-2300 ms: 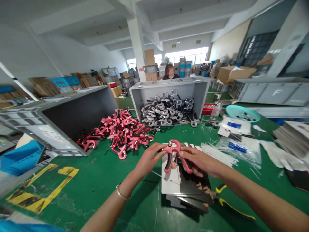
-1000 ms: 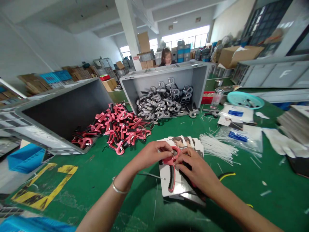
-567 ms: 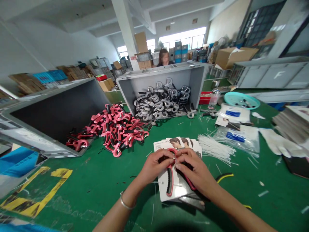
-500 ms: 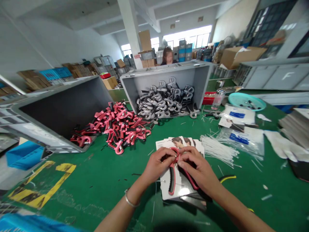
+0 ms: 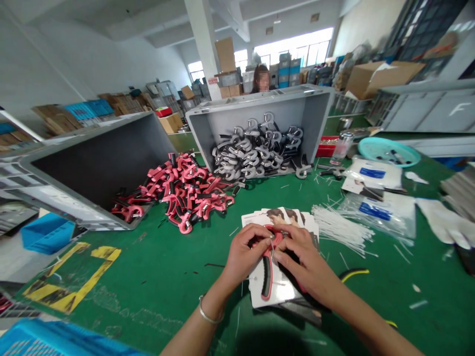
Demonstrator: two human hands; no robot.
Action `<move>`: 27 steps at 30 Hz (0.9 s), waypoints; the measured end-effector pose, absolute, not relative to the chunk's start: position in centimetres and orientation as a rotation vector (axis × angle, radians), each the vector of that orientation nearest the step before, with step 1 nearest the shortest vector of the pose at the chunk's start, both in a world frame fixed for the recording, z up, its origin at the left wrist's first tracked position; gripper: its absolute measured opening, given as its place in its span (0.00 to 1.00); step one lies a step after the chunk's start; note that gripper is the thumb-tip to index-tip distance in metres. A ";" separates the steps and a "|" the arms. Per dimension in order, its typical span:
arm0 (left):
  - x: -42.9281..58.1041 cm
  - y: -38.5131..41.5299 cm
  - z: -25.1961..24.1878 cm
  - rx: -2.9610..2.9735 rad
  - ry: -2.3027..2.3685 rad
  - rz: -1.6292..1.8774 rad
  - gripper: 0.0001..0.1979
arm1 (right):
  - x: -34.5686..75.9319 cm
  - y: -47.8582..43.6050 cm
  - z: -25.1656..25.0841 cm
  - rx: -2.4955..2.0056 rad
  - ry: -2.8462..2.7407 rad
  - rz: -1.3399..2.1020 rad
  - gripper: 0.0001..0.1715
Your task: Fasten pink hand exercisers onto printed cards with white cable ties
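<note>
- Left hand (image 5: pixel 247 252) and right hand (image 5: pixel 306 264) are both pinched closed on the top of a pink-and-black hand gripper (image 5: pixel 267 262), fingers close together; can't quite tell what's between the fingertips
- That gripper lies on a printed backing card (image 5: pixel 269 291), on top of a small card stack
- White cable ties (image 5: pixel 341 230) sit just right of the cards
- Lots left: big loose pink pile (image 5: pixel 178 195), plus grey-and-black grippers (image 5: pixel 252 153) in a grey bin (image 5: pixel 311 109)

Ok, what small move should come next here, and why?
Probably draw the thin white tie snug: your left hand and right hand pinch what looks like one at the top of the pink hand gripper, which lies on a printed card, beside a bundle of white cable ties.
</note>
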State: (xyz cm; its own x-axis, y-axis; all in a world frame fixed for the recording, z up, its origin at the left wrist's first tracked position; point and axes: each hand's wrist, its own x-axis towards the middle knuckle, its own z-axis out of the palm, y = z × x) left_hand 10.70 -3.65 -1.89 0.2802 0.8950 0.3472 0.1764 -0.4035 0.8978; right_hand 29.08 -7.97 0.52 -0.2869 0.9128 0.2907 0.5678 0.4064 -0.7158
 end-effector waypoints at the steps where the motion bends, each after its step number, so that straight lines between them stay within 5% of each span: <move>1: 10.7 -3.6 -1.9 1.780 0.968 1.177 0.04 | 29.1 -8.0 0.5 -1.255 -1.978 0.641 0.09; 20: 10.0 -3.6 0.7 1.848 0.958 0.997 0.05 | 28.9 -7.8 0.3 -1.242 -1.949 0.675 0.07; 27: 9.2 -6.3 5.7 2.231 1.161 1.317 0.03 | 28.2 -7.8 -0.2 -1.312 -1.881 0.592 0.05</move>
